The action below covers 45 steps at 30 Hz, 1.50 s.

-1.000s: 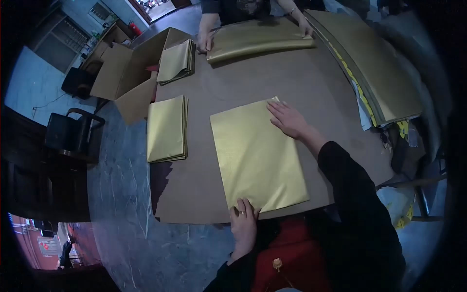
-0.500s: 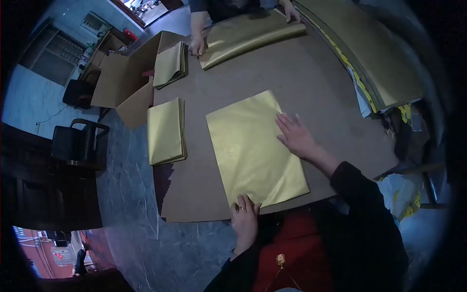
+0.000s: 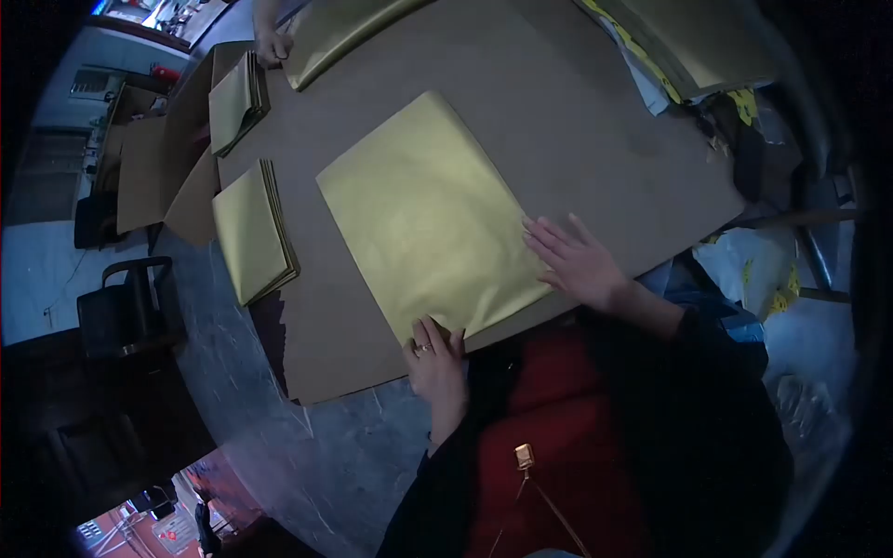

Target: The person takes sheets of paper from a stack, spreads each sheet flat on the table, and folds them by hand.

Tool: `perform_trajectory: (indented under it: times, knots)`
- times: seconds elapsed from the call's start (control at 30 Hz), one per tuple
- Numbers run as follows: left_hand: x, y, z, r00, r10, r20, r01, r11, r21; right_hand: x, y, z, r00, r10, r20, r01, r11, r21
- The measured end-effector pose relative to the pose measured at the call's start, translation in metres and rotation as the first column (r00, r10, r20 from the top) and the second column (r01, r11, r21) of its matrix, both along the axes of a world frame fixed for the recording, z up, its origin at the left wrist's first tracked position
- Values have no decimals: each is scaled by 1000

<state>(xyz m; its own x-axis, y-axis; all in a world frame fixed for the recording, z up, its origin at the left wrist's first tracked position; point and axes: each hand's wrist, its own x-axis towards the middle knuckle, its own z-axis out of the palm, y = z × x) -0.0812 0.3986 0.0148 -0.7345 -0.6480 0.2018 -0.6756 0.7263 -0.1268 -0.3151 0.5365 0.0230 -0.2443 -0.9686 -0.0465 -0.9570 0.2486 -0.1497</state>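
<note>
"Paper (image 3: 423, 205): where?"

"Gold, flat, near the tabletop (image 3: 335, 372) edge closest to us. Left hand (image 3: 439, 367) covers a corner (whether its grip pinches, I cannot tell); right hand (image 3: 586, 270) has a wide grip, fingertips on the side."

"Technique?"

"Anchor that corner, smooth outward with flat fingers. No readable brand."

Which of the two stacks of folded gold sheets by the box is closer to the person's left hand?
The near stack, lower in the view, is closer to the left hand; the far stack lies beside the co-worker's hand.
</note>
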Motion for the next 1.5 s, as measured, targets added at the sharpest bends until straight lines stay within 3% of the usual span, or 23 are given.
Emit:
perform_trajectory:
  times: [0.13,0.33,0.4,0.53,0.83,0.93,1.03,1.17,1.23,1.37,1.5]
  knots:
    - [-1,-2,4,1000,-7,-29,8,1000,15,-3,5,-3,999,35,-20,-34,999,13]
    - [-4,-3,-2,974,0,-226,45,980,195,-5,5,-3,998,49,-28,-48,998,35]
    - [-15,1,12,982,71,-175,-13,950,312,-5,5,-2,999,43,-23,-42,998,49]
    - [-30,3,27,986,159,-46,-131,922,366,-6,3,2,999,48,-3,-47,995,91]
    - [-34,3,19,995,73,74,-89,968,234,-7,12,7,998,61,29,-63,995,83]
    - [-38,5,20,991,79,103,-99,973,210,14,7,17,989,59,136,-69,995,67]
    - [-38,6,21,988,85,128,-110,973,204,42,-1,10,940,258,222,-243,965,-97]
    - [-40,5,26,985,122,122,-159,921,356,54,-9,9,922,314,226,-306,949,-71]
    - [-33,0,19,983,111,143,-145,956,256,43,1,13,944,256,208,-246,967,-72]
    - [-38,6,16,991,71,112,-99,960,264,30,20,24,959,136,250,-135,991,-21]
    - [-39,8,22,977,22,213,-76,966,245,25,42,24,974,8,228,-1,1000,-30]
